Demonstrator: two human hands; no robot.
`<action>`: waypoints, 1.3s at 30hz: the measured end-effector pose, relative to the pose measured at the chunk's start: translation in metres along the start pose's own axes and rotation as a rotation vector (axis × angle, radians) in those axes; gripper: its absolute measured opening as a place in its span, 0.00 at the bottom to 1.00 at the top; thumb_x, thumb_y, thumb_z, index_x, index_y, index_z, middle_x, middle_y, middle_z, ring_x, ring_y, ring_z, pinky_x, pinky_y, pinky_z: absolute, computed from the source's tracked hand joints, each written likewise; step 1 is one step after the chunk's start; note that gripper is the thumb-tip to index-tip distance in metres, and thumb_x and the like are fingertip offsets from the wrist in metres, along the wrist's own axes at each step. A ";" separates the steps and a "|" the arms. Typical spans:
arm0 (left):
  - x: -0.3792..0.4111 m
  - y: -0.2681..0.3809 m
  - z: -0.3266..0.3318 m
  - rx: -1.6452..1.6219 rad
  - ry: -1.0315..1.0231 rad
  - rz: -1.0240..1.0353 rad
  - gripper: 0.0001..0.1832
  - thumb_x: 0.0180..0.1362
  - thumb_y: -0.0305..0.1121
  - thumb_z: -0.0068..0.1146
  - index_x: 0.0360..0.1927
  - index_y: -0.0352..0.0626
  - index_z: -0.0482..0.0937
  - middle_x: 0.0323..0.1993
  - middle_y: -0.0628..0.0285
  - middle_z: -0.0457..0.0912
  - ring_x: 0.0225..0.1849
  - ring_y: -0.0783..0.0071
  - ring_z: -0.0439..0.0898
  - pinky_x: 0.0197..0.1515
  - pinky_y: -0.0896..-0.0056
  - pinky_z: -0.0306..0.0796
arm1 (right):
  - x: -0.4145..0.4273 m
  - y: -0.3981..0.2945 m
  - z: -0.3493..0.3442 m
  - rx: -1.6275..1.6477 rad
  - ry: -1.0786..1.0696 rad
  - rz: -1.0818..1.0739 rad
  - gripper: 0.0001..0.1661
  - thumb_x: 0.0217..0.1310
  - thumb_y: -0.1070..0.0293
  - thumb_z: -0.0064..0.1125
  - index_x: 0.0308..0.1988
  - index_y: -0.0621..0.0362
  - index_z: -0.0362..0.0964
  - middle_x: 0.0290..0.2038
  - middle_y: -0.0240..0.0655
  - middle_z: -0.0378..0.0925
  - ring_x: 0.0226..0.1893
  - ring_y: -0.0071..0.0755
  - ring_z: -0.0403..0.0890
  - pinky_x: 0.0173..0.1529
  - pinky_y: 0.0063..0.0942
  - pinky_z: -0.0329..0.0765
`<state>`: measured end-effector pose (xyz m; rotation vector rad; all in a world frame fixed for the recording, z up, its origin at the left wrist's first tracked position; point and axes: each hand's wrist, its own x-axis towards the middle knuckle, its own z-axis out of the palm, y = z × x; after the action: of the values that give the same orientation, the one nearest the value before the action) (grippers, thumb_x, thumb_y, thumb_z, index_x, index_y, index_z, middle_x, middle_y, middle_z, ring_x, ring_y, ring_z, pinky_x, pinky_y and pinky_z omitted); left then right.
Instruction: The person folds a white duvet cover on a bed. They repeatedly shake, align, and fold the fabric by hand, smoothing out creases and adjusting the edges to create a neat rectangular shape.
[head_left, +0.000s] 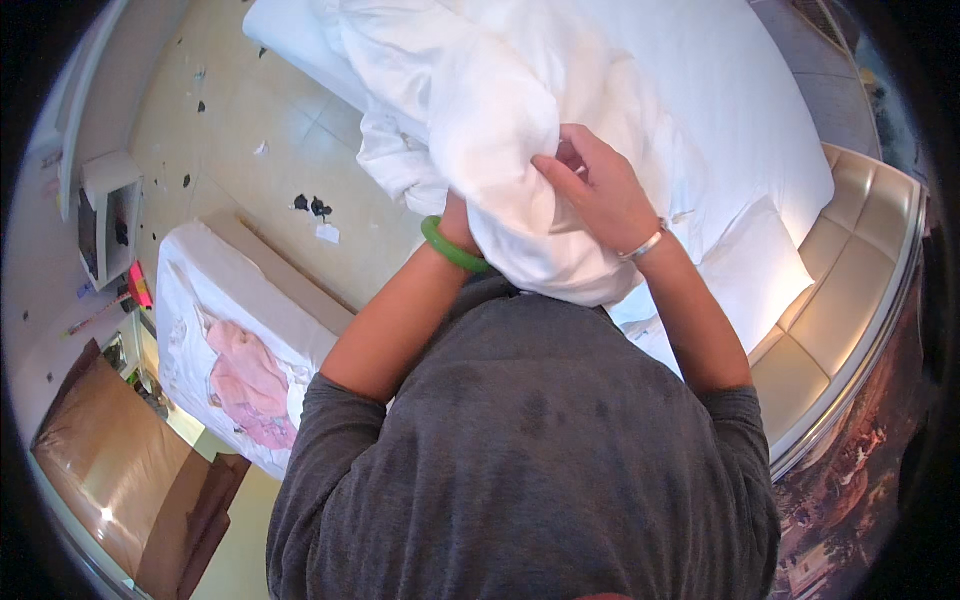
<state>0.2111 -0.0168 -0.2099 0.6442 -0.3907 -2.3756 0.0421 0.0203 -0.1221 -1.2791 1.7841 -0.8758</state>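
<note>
A large crumpled white bed cover (495, 112) is bunched up in front of me, its lower end against my dark shirt. My right hand (600, 180), with a silver bracelet at the wrist, pinches a fold of it between thumb and curled fingers. At the cover's left edge is my left hand (457, 221), with a green bangle at the wrist. Its fingers are hidden behind the cloth. Beneath the cover lies a bed (720, 97) with a smooth white sheet. A white pillow (757, 270) rests on the bed near the headboard, right of my right forearm.
A padded beige headboard (847, 247) borders the bed on the right. To the left, a second white-covered bed (187, 255) holds pink cloth (251, 367). Black scraps (319, 206) and white paper (328, 234) litter the tiled floor (300, 262). Brown curtains (120, 450) hang at lower left.
</note>
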 end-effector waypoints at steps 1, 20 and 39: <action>-0.001 -0.002 -0.002 0.184 0.004 0.089 0.27 0.71 0.47 0.36 0.66 0.40 0.58 0.59 0.55 0.70 0.59 0.63 0.72 0.61 0.62 0.69 | 0.001 0.006 0.009 -0.003 -0.028 0.055 0.16 0.60 0.61 0.62 0.40 0.62 0.70 0.24 0.38 0.73 0.23 0.34 0.74 0.31 0.28 0.73; 0.020 0.028 0.012 -0.127 0.142 0.010 0.28 0.69 0.51 0.41 0.62 0.39 0.67 0.56 0.58 0.75 0.54 0.67 0.76 0.55 0.65 0.73 | 0.031 0.092 0.037 -0.041 -0.012 -0.184 0.20 0.61 0.66 0.54 0.54 0.58 0.70 0.37 0.49 0.80 0.42 0.53 0.81 0.48 0.40 0.76; -0.020 0.050 0.027 -0.082 0.084 -0.096 0.19 0.70 0.36 0.43 0.58 0.34 0.70 0.52 0.60 0.78 0.52 0.75 0.77 0.56 0.71 0.71 | -0.005 0.234 -0.130 -0.788 0.140 0.278 0.18 0.61 0.62 0.54 0.47 0.61 0.72 0.41 0.46 0.81 0.41 0.51 0.82 0.47 0.42 0.77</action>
<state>0.2353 -0.0387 -0.1593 0.7368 -0.2296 -2.4316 -0.1732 0.0993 -0.2597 -1.3876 2.4699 -0.0807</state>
